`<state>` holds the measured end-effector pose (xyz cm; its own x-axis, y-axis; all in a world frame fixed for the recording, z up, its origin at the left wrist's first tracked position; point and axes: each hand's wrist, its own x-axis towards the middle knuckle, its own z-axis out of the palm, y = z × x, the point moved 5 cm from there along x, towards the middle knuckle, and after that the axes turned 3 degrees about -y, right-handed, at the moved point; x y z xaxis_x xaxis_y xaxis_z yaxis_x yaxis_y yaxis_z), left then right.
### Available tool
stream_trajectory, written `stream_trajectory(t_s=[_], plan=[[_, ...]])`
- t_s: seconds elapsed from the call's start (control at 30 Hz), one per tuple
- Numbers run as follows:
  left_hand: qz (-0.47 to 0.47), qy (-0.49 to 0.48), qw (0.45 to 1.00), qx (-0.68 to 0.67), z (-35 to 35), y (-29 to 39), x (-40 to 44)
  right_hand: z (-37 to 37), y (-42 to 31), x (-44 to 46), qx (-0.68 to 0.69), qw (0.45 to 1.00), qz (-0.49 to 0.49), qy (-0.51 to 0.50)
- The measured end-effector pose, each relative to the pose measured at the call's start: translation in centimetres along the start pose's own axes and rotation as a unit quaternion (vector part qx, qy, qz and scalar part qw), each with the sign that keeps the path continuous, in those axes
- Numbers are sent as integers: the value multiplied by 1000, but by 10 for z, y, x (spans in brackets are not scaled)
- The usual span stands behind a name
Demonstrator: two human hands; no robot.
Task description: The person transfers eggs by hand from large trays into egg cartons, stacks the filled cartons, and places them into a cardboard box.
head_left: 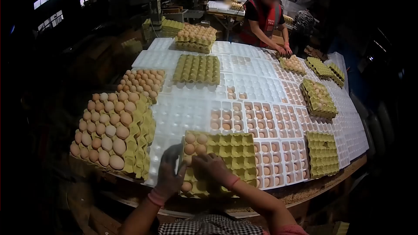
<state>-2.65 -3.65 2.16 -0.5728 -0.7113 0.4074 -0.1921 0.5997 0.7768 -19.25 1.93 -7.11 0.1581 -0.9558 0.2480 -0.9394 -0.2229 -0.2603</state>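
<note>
A yellow-green egg tray (233, 159) lies near the front edge of the table, with several brown eggs (190, 149) in its left columns and bare cups on its right. At the tray's left edge is my left hand (169, 172), gloved, with thumb and fingers apart; whether it touches an egg cannot be made out. My right hand (212, 167), also gloved, reaches over the tray beside the eggs, its fingers bent down and what they hold, if anything, hidden. White foam trays (228, 122) behind and to the right hold single eggs in square compartments.
Stacked trays full of eggs (102, 130) stand at the left. More pulp trays (197, 68) sit mid-table and along the right (322, 154). Across the table a person (264, 19) in a red vest has both hands at a tray of eggs (293, 64).
</note>
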Motion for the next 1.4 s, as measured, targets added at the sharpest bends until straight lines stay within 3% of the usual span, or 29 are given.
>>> stream_trajectory(t_s=[0.07,0.1,0.17,0.27,0.3,0.33,0.37,0.4,0.43,0.5,0.53,0.57,0.6,0.63,0.67,0.7,0.77,0.83,0.87,0.9,0.97,1.07,1.13,1.17,1.2,1.3,1.37,1.4], plan=[[44,-131,962,234,28,-17,-3,-7,7,5,70,997,41,-4],[16,-222,943,247,40,-39,-6,-12,16,7,144,986,83,-6],[47,-255,914,311,46,-61,-6,-25,37,7,438,873,171,131],[70,-279,914,287,45,-65,7,-45,47,23,366,900,173,161],[74,-281,913,285,48,-76,5,-37,34,37,202,966,160,28],[0,-216,969,123,45,-93,7,-28,29,44,29,984,138,-108],[-73,-144,986,-45,42,-114,8,-24,37,44,26,984,141,-105],[-166,-77,959,-216,31,-113,14,-20,44,49,15,982,144,-119],[-177,-22,950,-255,16,-108,22,-16,51,52,3,980,144,-135],[-182,7,978,-106,7,-126,32,-28,70,52,76,976,182,-87],[-176,-2,984,-42,10,-121,39,-43,76,56,220,963,154,30],[-2,-34,995,90,10,-100,46,-56,85,58,358,914,122,145],[9,-85,987,138,16,-75,54,-79,73,71,188,970,80,132],[20,-136,973,185,24,-60,58,-70,73,78,191,970,78,132],[77,-184,947,253,41,-79,53,-41,72,88,38,994,101,-6],[73,-183,947,256,44,-76,57,-22,70,94,-117,976,118,-143],[26,-311,888,337,56,-81,61,-20,71,102,-131,975,93,-151],[14,-294,894,337,49,-83,59,-34,81,109,-13,968,123,-220],[-29,-196,954,225,38,-92,58,-52,90,110,55,979,132,-148],[-67,-89,988,108,24,-98,66,-51,99,125,56,980,124,-146],[-99,38,989,101,9,-118,93,-51,117,144,179,971,160,7],[-126,21,968,215,22,-149,140,11,129,184,90,970,181,-136],[-222,-136,900,349,41,-187,158,34,132,193,31,965,175,-193],[-227,-142,898,349,41,-200,169,32,136,196,44,966,178,-181],[-196,-84,932,294,38,-206,179,28,140,197,57,966,182,-175],[-106,72,978,165,41,-213,209,-3,157,220,109,967,230,12],[-116,-25,951,284,66,-222,214,27,173,218,102,969,226,21],[-136,-69,929,337,73,-220,211,32,165,215,-10,987,156,18]])
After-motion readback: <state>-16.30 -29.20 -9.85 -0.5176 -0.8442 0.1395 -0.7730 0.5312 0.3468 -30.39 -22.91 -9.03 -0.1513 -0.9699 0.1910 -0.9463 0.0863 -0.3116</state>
